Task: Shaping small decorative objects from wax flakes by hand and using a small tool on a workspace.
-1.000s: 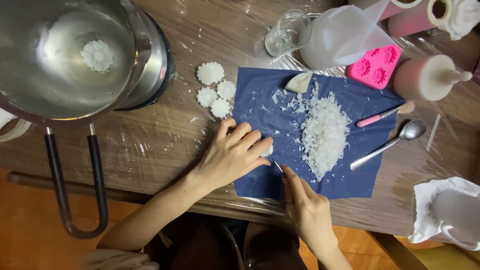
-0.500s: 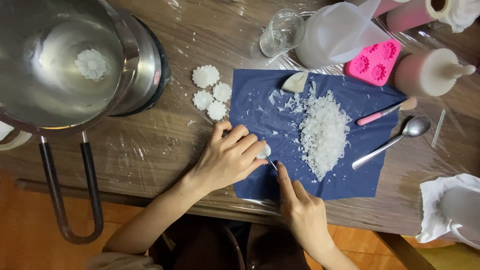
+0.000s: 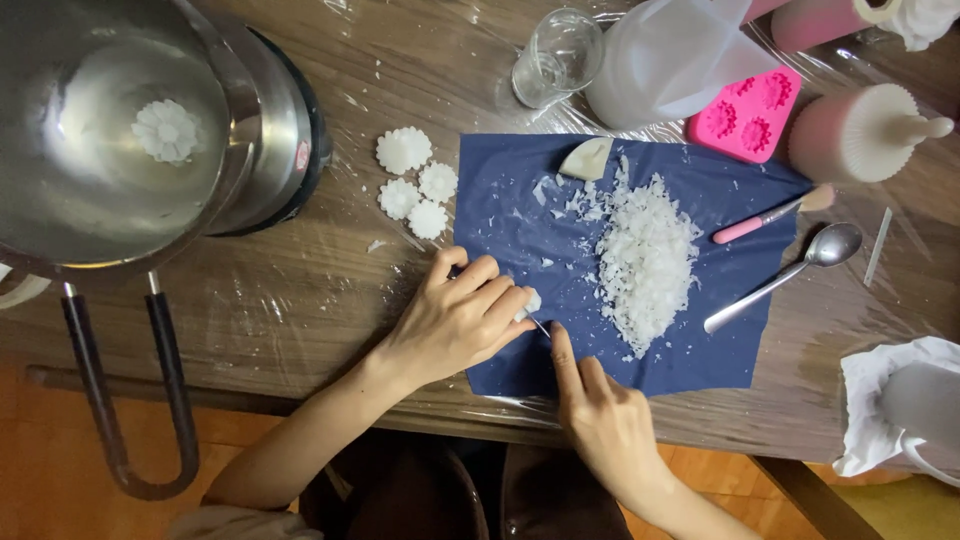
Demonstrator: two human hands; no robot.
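Blue cloth (image 3: 520, 205), left hand (image 3: 462, 320) pinching white wax piece (image 3: 531, 300), right hand (image 3: 600, 415) gripping blade (mostly hidden)

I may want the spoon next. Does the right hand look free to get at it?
Probably not at once: the right hand grips a thin blade, though the cloth towards the spoon holds only low flakes.

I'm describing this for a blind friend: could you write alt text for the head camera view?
Two bare hands shave a small white wax piece on a dark blue cloth: the left hand pins it, the right hand works a thin blade. A heap of white flakes lies beside them, with white flower shapes, a steel pot, a spoon and a pink mould around.
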